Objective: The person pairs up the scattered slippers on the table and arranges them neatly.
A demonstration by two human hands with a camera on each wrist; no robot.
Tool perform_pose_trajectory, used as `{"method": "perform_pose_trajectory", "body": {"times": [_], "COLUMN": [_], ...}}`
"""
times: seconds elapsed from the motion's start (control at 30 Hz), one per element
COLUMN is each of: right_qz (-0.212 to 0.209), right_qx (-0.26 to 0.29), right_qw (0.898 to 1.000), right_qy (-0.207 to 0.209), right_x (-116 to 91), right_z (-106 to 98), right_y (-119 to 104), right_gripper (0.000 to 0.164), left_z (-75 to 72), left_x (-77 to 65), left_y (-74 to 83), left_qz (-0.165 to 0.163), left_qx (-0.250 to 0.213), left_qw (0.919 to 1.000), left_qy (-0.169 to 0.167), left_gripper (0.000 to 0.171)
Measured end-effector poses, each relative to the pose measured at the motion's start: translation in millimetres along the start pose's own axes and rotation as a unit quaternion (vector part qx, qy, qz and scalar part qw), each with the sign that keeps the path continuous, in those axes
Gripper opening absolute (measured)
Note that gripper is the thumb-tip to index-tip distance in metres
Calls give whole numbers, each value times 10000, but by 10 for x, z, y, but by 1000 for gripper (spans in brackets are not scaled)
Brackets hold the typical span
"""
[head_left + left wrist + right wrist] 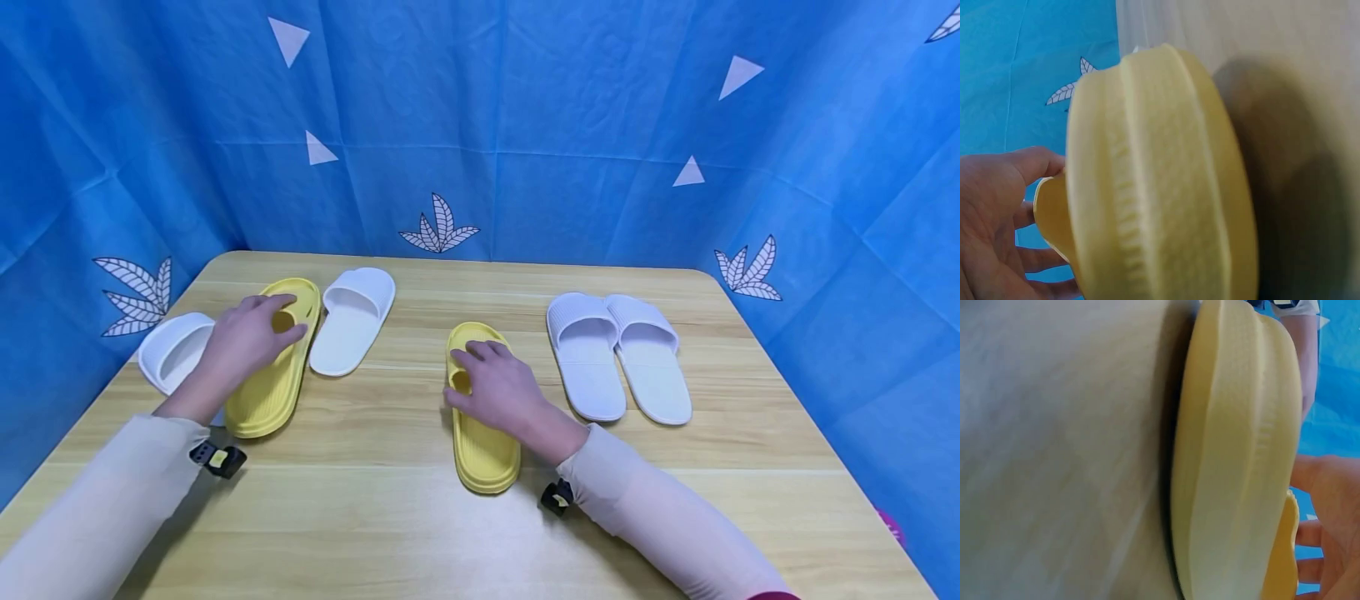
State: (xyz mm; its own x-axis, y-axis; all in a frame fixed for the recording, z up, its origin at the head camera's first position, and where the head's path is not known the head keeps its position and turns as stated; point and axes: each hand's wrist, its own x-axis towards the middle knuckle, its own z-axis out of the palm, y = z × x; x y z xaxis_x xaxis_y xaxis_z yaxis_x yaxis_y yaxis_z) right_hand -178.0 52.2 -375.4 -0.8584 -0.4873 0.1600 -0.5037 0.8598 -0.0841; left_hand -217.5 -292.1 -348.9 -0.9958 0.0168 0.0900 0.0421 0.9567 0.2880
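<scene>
Holding thick, ridged yellow slippers (264, 396) (486, 454), seemingly foam, occupies each hand (251, 335) (498, 387).

Two yellow slippers (486, 458), one around 9 o'clock, one at 6. Four white slippers (656, 383), two near 9, two near 4. Plus two hands (498, 390), just one table (375, 517).

The left hand (991, 225) grips a yellow slipper (1154, 187) by its strap (1054, 212), between blue leaf-printed cloth (997, 112) and a shadowed wooden tabletop (1310, 37).
</scene>
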Motion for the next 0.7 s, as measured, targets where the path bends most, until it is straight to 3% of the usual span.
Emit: {"method": "perform_pose_trajectory", "body": {"times": [0.7], "right_qz": [274], "right_qx": [167], "right_qw": [9992], "right_qy": [254], "right_x": [25], "right_z": [14], "right_y": [195], "right_gripper": [56], "left_z": [-25], "left_x": [-377], "left_y": [138], "left_qz": [395], "left_qx": [-178], "left_qw": [9991], "left_qy": [45], "left_gripper": [63]}}
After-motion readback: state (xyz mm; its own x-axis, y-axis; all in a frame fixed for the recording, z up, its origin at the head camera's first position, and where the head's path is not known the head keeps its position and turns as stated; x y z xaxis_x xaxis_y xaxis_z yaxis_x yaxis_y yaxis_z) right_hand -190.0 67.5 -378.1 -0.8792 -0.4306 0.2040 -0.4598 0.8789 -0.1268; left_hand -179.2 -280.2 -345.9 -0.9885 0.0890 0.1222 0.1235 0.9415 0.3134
